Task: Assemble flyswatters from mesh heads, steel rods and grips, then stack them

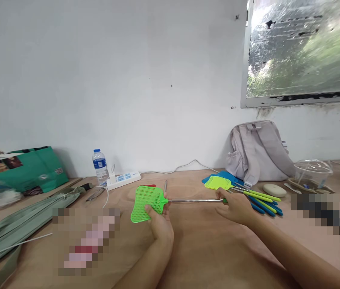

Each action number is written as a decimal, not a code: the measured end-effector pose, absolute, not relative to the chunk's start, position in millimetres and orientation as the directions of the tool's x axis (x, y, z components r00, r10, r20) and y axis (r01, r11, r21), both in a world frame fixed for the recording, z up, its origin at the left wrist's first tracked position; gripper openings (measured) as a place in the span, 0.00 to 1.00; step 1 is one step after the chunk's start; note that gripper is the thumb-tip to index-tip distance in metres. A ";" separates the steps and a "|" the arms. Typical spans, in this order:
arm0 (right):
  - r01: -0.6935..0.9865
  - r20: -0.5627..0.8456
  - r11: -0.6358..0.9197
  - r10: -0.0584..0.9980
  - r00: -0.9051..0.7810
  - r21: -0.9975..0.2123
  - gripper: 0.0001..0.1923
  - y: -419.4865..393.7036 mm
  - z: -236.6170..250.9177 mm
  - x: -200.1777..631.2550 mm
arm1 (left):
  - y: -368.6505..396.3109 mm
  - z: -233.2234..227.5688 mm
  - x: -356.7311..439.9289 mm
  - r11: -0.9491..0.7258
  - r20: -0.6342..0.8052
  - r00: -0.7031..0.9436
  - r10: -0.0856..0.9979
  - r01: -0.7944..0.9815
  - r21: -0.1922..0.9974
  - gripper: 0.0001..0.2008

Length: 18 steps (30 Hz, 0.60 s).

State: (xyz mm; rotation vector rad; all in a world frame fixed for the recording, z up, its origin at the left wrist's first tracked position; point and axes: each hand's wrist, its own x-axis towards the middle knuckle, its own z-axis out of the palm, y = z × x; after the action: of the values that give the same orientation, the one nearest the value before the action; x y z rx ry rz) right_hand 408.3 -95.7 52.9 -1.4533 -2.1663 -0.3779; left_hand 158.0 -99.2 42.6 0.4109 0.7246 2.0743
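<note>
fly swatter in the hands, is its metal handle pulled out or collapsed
Pulled out: the green fly swatter shows bare metal rod between left hand and right hand.

swatter handle (224, 200) hidden in right hand (235, 207)

No text is reading clearly anywhere. The water bottle (100, 165) is carrying a blue label, its print too small to make out. The green bag (34, 168) is showing a small white tag and printed pictures, lettering illegible.
</note>
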 end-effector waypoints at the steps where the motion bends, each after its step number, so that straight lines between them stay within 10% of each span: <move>1: 0.925 0.558 0.376 0.780 -0.283 -0.057 0.09 -97.3 52.2 402.1 | -100.7 41.4 160.6 -0.448 0.045 -0.548 0.835 -0.631 0.634 0.19; 18: 0.954 0.594 0.283 0.786 -0.170 -0.102 0.13 -116.7 62.0 382.8 | -105.4 45.6 162.5 -0.447 -0.056 -0.613 0.788 -0.633 0.632 0.20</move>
State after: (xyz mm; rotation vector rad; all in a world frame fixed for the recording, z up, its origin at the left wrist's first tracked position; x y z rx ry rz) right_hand 382.8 -116.7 62.0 -1.5538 -2.0103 -0.3997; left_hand 162.5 -105.4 45.6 0.3102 0.7847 2.1070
